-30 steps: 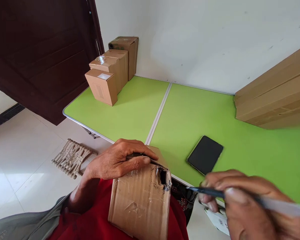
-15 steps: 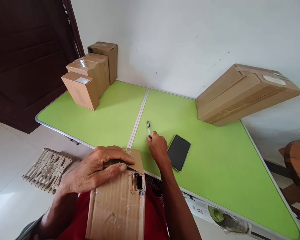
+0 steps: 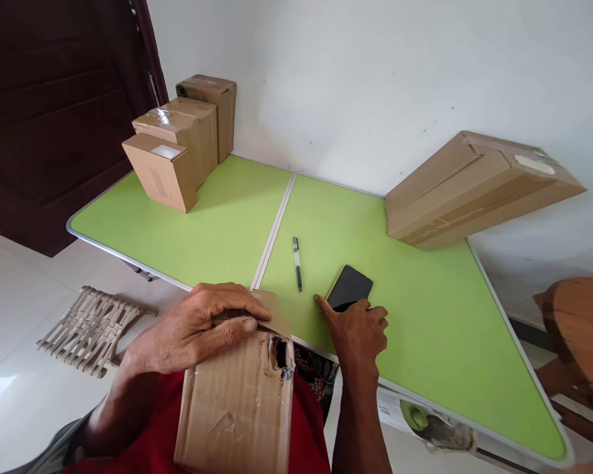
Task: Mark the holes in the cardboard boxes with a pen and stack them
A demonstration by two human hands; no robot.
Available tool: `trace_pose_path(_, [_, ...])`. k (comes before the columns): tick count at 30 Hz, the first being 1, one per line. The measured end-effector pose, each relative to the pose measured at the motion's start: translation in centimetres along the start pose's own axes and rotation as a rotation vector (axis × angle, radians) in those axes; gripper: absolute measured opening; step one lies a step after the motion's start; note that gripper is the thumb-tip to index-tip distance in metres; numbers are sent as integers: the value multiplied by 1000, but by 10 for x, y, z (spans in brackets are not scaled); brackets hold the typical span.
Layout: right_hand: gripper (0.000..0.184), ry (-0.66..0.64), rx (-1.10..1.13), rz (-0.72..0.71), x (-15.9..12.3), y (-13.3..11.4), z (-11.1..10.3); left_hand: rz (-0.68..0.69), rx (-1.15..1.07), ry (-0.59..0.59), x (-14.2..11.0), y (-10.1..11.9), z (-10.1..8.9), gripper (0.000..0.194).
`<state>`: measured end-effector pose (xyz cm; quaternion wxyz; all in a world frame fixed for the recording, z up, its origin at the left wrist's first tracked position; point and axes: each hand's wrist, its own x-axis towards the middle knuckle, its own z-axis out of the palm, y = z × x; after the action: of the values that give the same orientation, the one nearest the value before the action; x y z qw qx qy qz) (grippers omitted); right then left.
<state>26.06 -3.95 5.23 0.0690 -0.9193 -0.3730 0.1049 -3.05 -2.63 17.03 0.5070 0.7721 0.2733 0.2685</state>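
A cardboard box (image 3: 237, 401) with a torn, dark-edged hole near its upper right corner rests against my body, tilted. My left hand (image 3: 210, 326) grips its top edge, thumb on the front face and fingers over the flap. Over the lower end of a black smartphone (image 3: 350, 284) is my right hand (image 3: 356, 332), its thumb stretched out beside the left edge and its fingers spread on the right. It hides the phone's lower part; I cannot tell whether the fingers touch it. A pen (image 3: 297, 264) lies alone on the green table, left of the phone.
Several cardboard boxes (image 3: 163, 171) stand at the back left of the green table (image 3: 217, 243). A large carton (image 3: 464, 191) leans at the back right by the wall. A woven stool (image 3: 91, 329) is at floor level on the left, a wooden seat (image 3: 583, 322) on the right.
My right hand has let go of the pen, which now lies on the table, and has moved right, over the phone. My left hand keeps its grip on the box.
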Motion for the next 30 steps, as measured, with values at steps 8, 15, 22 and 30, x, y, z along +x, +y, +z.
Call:
trace_pose_path(8, [102, -120, 93, 99, 28, 13, -6, 10, -31, 20, -5, -4, -1, 27])
trace_pose_path(15, [97, -73, 338, 79, 22, 28, 4, 28, -24, 0, -1, -5, 0, 28])
trace_pose_path(22, [59, -229, 763, 18, 12, 40, 12, 10, -25, 8, -3, -2, 0, 29])
trace_pose_path(30, [51, -596, 1569, 145, -49, 51, -36, -41, -34, 18, 0, 0, 2, 30])
